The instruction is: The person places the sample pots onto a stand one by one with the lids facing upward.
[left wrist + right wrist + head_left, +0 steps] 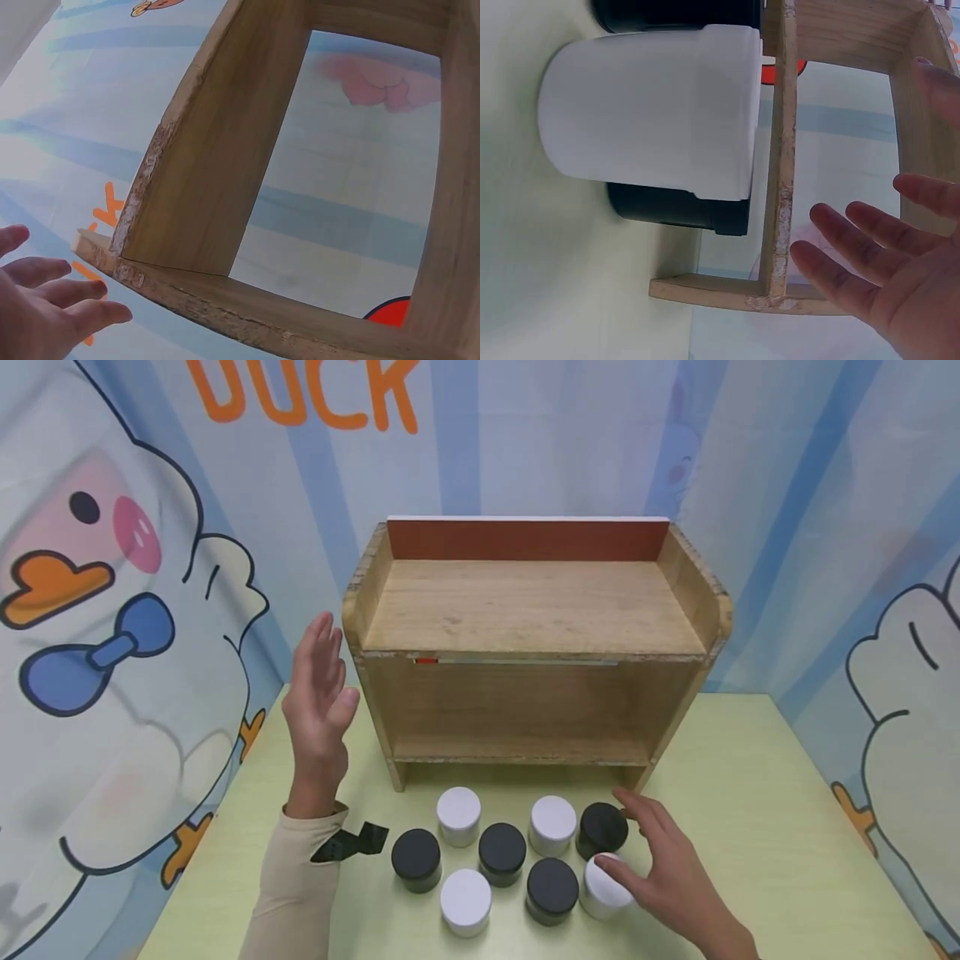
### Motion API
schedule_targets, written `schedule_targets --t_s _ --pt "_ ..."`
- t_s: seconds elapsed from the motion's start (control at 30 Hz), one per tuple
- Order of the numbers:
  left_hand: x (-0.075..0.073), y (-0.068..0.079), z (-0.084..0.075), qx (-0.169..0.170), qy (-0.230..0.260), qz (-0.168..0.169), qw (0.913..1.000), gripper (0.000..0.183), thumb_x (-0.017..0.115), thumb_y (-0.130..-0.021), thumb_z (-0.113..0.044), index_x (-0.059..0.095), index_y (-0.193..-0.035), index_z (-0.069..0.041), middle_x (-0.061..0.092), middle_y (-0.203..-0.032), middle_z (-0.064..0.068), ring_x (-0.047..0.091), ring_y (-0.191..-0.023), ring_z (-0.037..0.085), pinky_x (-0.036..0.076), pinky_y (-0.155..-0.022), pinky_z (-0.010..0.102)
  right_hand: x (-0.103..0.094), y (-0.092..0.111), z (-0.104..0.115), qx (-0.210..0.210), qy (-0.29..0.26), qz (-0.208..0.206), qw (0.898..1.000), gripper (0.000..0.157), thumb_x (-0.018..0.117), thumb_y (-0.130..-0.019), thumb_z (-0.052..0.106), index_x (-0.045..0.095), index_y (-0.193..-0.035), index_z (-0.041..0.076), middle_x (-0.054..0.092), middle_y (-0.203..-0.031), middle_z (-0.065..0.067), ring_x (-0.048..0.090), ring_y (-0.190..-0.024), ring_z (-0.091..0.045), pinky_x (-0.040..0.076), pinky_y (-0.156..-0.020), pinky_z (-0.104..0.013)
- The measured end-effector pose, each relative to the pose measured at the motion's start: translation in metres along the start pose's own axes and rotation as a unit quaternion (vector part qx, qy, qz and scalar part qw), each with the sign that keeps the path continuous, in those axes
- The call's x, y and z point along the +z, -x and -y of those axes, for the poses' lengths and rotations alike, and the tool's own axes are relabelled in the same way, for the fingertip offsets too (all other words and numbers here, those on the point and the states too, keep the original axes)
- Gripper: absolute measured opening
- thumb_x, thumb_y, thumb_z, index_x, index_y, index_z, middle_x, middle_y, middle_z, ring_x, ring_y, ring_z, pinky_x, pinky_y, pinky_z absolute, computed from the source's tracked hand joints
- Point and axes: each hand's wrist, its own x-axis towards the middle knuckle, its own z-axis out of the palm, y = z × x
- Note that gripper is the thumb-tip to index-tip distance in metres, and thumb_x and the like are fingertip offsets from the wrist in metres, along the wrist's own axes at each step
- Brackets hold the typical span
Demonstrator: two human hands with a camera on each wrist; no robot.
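Observation:
My left hand [318, 718] is raised beside the left side of a small wooden shelf [525, 610], fingers straight and holding nothing. In the left wrist view the left fingers [56, 292] are near the shelf's edge. Low on the right, my right hand [667, 872] has its thumb and fingers spread around the nearest jars. Its thumb overlaps a white lidded jar [600, 897], and its fingertips are at the right of a black lidded jar [602, 829]. The right wrist view shows the right hand [900, 270] relaxed, with the white jar [645, 112] apart from it.
More black jars [416, 858] and white jars [465, 900] stand in loose rows on the pale yellow-green table [757, 827], in front of the shelf. The shelf has an upper tray and a lower compartment. A curtain [540, 443] with duck drawings hangs behind and at both sides.

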Motion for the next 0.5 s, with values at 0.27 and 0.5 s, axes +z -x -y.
schedule_targets --t_s 0.27,0.5 --pt "0.002 -0.019 0.007 -0.034 0.057 -0.001 0.9978 0.074 0.054 -0.087 -0.029 0.035 -0.156 -0.010 0.032 -0.164 0.011 0.028 -0.155 0.032 0.019 -0.127 0.053 0.002 0.010 -0.002 0.006 -0.008 -0.002 1.000 0.076 0.090 -0.070 0.020 0.056 -0.137 0.007 0.064 -0.127 -0.007 0.067 -0.102 -0.021 0.059 -0.077 -0.038" --pt "0.010 -0.039 0.008 -0.059 0.049 0.004 0.9971 0.073 0.049 -0.087 -0.033 0.035 -0.156 -0.016 0.031 -0.165 0.006 0.025 -0.156 0.028 0.017 -0.126 0.060 0.008 0.023 -0.005 0.021 -0.010 -0.006 1.000 0.074 0.092 -0.068 0.018 0.059 -0.134 0.006 0.065 -0.120 -0.004 0.065 -0.097 -0.016 0.060 -0.075 -0.036"
